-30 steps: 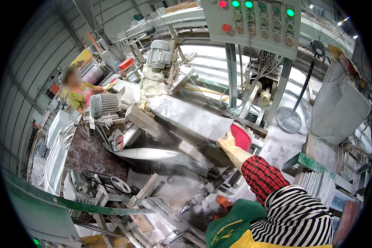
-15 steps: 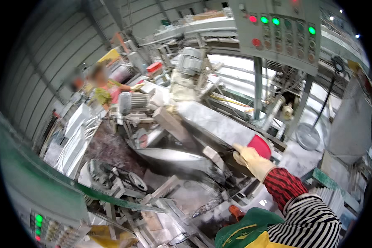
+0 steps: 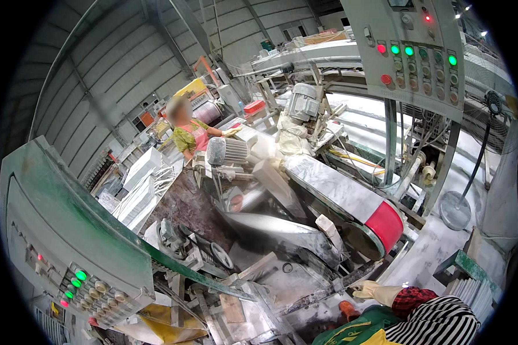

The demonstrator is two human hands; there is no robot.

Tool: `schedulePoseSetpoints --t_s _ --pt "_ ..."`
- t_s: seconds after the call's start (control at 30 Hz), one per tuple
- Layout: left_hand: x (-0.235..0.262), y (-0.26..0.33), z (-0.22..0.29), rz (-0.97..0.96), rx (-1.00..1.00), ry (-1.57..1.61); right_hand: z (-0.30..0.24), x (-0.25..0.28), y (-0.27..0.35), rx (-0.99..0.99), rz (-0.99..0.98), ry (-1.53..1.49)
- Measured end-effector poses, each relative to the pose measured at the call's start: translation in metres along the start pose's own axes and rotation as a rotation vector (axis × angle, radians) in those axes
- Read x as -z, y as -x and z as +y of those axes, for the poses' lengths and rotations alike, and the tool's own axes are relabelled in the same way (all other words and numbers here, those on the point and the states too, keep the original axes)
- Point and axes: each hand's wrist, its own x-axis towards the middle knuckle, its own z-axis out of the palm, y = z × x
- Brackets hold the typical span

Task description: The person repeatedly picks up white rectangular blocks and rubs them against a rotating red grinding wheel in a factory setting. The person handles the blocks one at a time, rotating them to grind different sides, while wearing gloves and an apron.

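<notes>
My right hand, in a cream glove with a red-and-black cuff, is low on the right. Its fingers are loosely bent and a little apart, and I see nothing in them. A black-and-white striped sleeve covers the forearm. Beyond and above the hand is a narrow conveyor with a pale, dusty belt and a red section at its near end; the hand is apart from it. A small orange thing, whose kind I cannot make out, is beside the glove. My left hand is out of view.
A green-edged control cabinet stands at the left. Another control panel hangs upper right. Motors and a long metal guard fill the middle. A co-worker stands beyond, a gloved hand at the belt's far end. Stacked slabs sit right.
My right hand has left the conveyor's red end and come down toward my body. The view has shifted, bringing more of the left control cabinet into sight.
</notes>
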Motion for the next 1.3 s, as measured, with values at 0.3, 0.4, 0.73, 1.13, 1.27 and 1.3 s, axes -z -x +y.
schedulePoseSetpoints --t_s 0.3,0.4,0.73,1.13,1.27,1.3 --pt "0.026 0.006 0.182 -0.425 -0.14 1.138 -0.115 -0.066 -0.014 0.289 -0.402 -0.286" --pt "0.052 0.001 0.254 -0.367 -0.478 0.99 -0.22 -0.064 0.046 0.258 -0.706 -0.696" --pt "0.101 0.009 0.336 -1.178 0.117 1.381 -0.222 0.022 0.071 0.586 -0.257 -1.054" --pt "0.09 0.022 0.335 -1.474 -0.054 1.517 -0.209 0.063 0.032 0.303 0.044 -0.882" --pt "0.075 0.023 0.335 -1.511 -0.029 1.564 -0.206 0.058 0.046 0.334 0.021 -0.925" --pt "0.076 0.023 0.337 -1.467 -0.003 1.555 -0.202 0.053 0.058 0.312 -0.086 -0.897"
